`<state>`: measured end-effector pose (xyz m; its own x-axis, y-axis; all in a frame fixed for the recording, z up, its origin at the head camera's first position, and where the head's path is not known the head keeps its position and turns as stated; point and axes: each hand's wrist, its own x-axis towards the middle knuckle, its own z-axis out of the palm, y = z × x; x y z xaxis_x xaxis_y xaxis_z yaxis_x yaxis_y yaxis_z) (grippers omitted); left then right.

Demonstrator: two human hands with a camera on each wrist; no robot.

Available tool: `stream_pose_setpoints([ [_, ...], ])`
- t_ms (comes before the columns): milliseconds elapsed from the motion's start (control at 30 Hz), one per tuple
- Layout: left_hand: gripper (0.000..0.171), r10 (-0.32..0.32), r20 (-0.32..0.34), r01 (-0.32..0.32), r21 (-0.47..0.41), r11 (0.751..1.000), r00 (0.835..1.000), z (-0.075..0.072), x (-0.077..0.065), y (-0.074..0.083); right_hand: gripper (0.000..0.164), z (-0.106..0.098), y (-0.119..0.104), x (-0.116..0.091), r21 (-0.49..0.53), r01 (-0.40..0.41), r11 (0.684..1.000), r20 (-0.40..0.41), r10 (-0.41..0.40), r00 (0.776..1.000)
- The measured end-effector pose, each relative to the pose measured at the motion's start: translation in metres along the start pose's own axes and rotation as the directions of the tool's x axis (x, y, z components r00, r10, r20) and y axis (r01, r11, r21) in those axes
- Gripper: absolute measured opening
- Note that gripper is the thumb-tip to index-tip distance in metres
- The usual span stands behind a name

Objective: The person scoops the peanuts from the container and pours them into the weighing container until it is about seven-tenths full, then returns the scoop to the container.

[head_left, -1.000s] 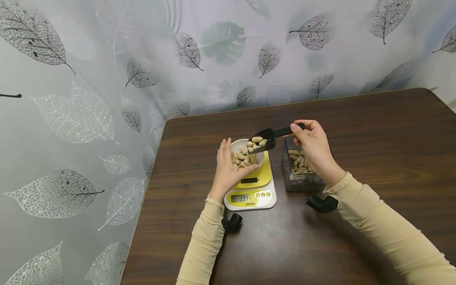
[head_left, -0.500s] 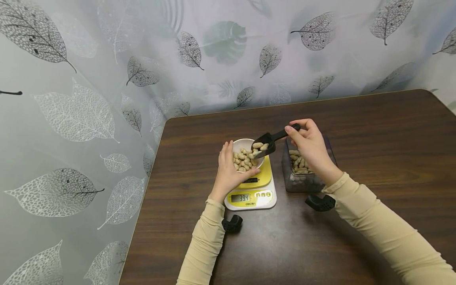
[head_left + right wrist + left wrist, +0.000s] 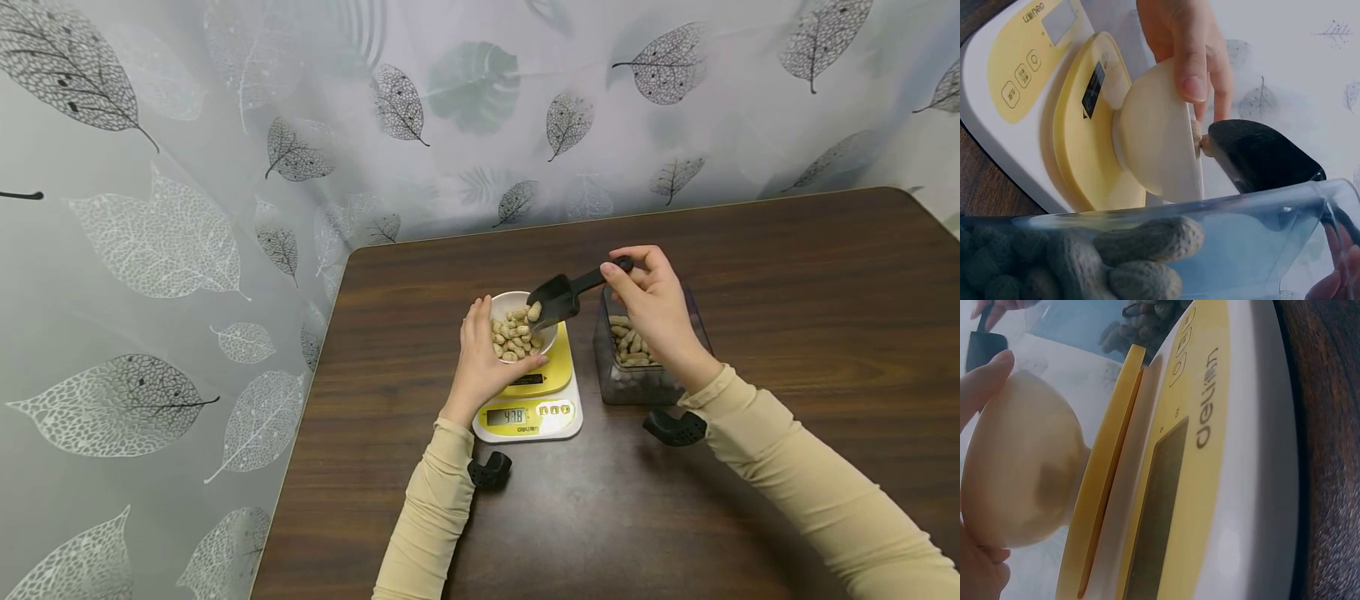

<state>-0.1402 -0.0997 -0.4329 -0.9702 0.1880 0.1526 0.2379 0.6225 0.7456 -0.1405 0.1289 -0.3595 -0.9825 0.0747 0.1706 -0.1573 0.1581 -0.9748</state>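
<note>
A white bowl [image 3: 1022,462] holding peanuts [image 3: 514,340] sits on the yellow plate of a kitchen scale [image 3: 561,423], whose display looks to read 47.8. My left hand [image 3: 482,357] grips the bowl from its left side, thumb on the near side and fingers on the far side. With thumb and fingers my right hand [image 3: 657,317] pinches the handle of a black scoop [image 3: 555,298], tilted down over the bowl's right rim. One peanut lies at the scoop's lip; the rest of its hollow is bare.
Right of the scale stands a clear, dark-tinted box [image 3: 609,385] of peanuts, partly under my right hand. A wrist-camera mount [image 3: 489,472] hangs below each wrist. Behind the brown table [image 3: 810,292] is a leaf-patterned curtain [image 3: 480,158].
The scoop has come slightly right and tipped, and its peanuts have dropped into the bowl except one at the lip. The display has gone from 39.4 to 47.8. My left hand stays around the bowl.
</note>
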Motion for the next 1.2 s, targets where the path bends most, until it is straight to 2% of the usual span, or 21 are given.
stream_pose_setpoints([
  [167, 0.117, -0.007, 0.007, 0.007, -0.003, 1.0, 1.0, 0.0, 0.0, 0.0, 0.026, 0.0, 0.001, -0.001, 0.039, 0.0, 0.999, -0.006, 0.0, 1.0],
  [400, 0.117, -0.01, 0.007, 0.01, -0.005, 1.0, 1.0, 0.001, -0.002, 0.0, 0.022, 0.0, 0.004, -0.001, 0.04, -0.007, 0.999, -0.012, 0.008, 1.0],
  [767, 0.117, 0.008, -0.005, -0.008, 0.006, 1.0, 1.0, 0.001, -0.002, 0.0, 0.024, -0.002, 0.003, -0.002, 0.06, -0.003, 0.998, -0.017, 0.004, 1.0],
  [967, 0.114, 0.027, -0.023, -0.026, 0.006, 1.0, 0.999, -0.005, 0.002, 0.009, 0.025, -0.008, -0.001, 0.0, 0.163, 0.045, 0.986, -0.052, -0.037, 0.998],
  [1200, 0.11, 0.075, -0.013, -0.075, 0.004, 0.997, 0.997, -0.009, 0.009, 0.031, 0.022, -0.022, -0.013, 0.002, 0.334, 0.149, 0.931, -0.138, -0.108, 0.984],
])
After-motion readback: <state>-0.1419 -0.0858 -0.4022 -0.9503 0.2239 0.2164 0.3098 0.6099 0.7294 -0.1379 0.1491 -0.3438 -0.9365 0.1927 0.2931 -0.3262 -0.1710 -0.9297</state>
